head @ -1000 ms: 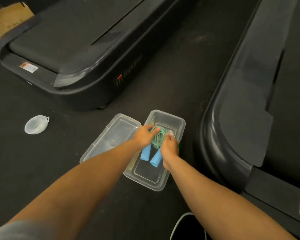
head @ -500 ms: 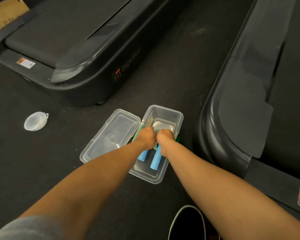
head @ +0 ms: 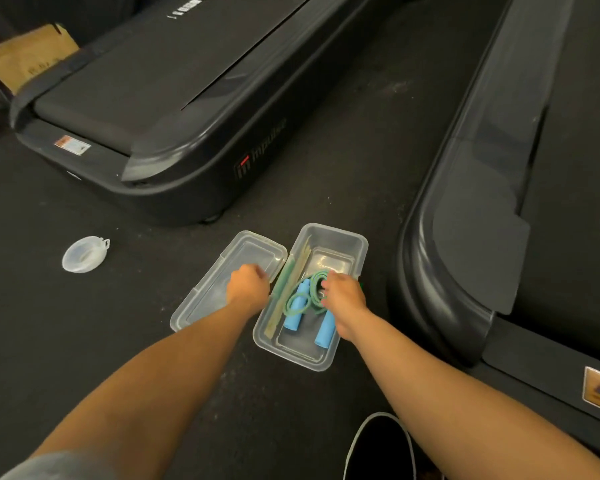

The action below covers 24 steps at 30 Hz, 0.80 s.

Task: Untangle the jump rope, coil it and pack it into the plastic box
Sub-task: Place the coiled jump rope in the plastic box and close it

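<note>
A clear plastic box [head: 343,237] stands open on the dark floor, its hinged lid [head: 201,306] lying flat to its left. Inside the box lies the jump rope [head: 303,301]: green cord in coils on top of two light blue handles. My right hand [head: 343,299] rests on the right side of the coil, fingers curled against the cord. My left hand [head: 246,287] is over the lid's right edge, next to the hinge, fingers curled; what it grips is hidden.
A black treadmill base [head: 174,133] lies behind the box at left and another treadmill [head: 499,202] close on the right. A small round clear lid [head: 84,254] sits on the floor at left. A black shoe [head: 378,448] shows at the bottom. Cardboard [head: 25,60] at far left.
Both hands were together on the coil in the box. My left hand has moved left onto the lid, uncovering the rope. My right hand stays on the coil.
</note>
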Each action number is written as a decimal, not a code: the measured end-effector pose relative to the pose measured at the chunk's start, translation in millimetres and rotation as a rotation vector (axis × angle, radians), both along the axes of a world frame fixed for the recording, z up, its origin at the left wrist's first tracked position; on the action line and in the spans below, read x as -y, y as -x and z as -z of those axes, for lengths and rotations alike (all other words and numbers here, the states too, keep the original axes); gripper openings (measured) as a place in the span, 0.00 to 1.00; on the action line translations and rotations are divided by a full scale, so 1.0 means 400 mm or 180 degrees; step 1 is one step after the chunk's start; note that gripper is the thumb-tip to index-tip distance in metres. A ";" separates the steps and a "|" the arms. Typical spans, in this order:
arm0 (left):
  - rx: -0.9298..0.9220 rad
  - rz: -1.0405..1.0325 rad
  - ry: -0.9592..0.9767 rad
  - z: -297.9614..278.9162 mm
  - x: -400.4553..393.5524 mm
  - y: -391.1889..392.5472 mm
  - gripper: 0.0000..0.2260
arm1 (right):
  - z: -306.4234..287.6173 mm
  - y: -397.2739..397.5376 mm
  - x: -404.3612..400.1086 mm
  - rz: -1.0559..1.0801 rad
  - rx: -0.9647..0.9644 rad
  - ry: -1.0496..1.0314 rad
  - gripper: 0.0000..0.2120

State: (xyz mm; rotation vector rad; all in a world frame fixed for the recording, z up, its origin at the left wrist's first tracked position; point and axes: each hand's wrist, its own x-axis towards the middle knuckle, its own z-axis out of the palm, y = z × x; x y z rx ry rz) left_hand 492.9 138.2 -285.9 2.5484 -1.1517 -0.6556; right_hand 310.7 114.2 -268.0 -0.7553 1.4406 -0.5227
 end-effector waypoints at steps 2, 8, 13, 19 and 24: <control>0.0102 -0.0002 -0.0281 0.026 -0.025 -0.024 0.08 | 0.009 -0.005 -0.010 0.0017 0.0119 -0.0024 0.13; 0.0486 0.0448 -0.0905 0.071 -0.071 -0.059 0.10 | 0.028 -0.024 -0.021 -0.0063 0.0331 -0.0177 0.12; 0.0872 0.0761 -0.1181 0.078 -0.090 -0.032 0.08 | 0.014 -0.017 -0.021 -0.0112 0.0372 -0.0130 0.12; 0.1019 0.0660 -0.0552 -0.039 -0.087 -0.045 0.11 | -0.025 -0.026 -0.030 -0.0196 0.0358 -0.0001 0.13; 0.0637 0.0645 0.0123 -0.180 -0.098 -0.081 0.07 | -0.074 -0.055 -0.068 -0.0378 0.0385 0.0023 0.10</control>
